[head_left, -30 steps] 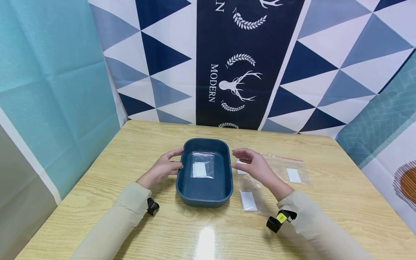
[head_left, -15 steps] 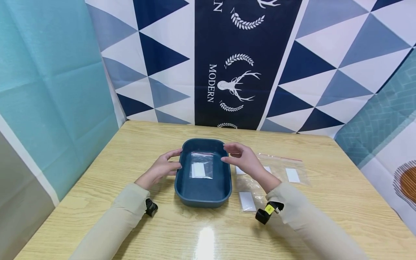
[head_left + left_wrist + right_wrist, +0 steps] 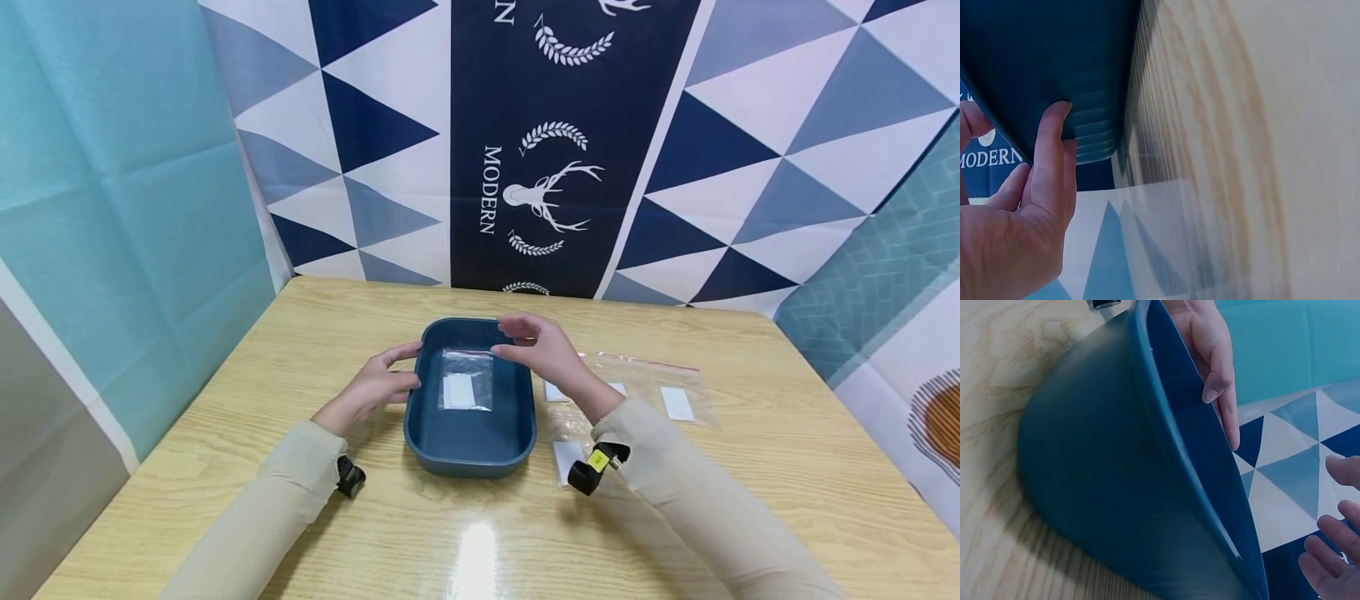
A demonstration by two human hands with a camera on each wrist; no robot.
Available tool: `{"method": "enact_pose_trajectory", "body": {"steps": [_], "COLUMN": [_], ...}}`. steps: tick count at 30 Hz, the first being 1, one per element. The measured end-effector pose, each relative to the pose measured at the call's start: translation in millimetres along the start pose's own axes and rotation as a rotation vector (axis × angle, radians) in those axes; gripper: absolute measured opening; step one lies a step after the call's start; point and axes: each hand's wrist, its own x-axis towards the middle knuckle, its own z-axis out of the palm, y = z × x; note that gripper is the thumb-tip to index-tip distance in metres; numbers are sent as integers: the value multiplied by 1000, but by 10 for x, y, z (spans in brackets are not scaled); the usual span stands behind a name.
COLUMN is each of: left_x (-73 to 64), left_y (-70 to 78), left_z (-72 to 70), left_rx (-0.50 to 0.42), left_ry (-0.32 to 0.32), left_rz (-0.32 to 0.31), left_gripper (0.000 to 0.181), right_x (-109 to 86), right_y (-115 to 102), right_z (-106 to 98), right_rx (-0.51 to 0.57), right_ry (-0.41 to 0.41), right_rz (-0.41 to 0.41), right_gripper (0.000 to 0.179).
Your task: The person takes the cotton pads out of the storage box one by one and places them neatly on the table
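A dark blue rectangular tray stands on the table, with a small clear zip bag holding a white card inside it. At the tray's left side is my left hand; in the left wrist view its fingers lie against the outer wall. My right hand hovers over the far right corner of the tray, holding nothing, thumb and fingers apart. In the right wrist view that right hand is seen beyond the tray rim, clear of it.
Right of the tray lie several clear zip bags, among them one with a white card and one nearer the front, partly hidden by the right wrist camera. A patterned cloth hangs behind the wooden table.
My right hand has moved left from beside the tray's right wall to above its far right corner. My left hand, the tray and the bag inside keep their places.
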Motion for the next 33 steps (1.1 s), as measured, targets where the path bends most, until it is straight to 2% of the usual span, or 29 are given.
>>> {"method": "enact_pose_trajectory", "body": {"steps": [5, 17, 26, 33], "left_x": [-12, -38, -21, -8], "left_y": [16, 51, 34, 27], "left_z": [3, 11, -15, 1], "left_rx": [-7, -4, -8, 5], "left_ry": [3, -2, -8, 7], "left_rz": [-3, -8, -13, -15], "left_gripper": [67, 65, 67, 66], "right_x": [102, 300, 459, 538], "right_y": [-21, -125, -150, -53], "right_z": [62, 260, 375, 416], "right_rx": [15, 14, 49, 68], "right_ry": [-13, -6, 15, 63], "right_rz": [28, 30, 97, 147], "right_gripper": [55, 47, 46, 46]}}
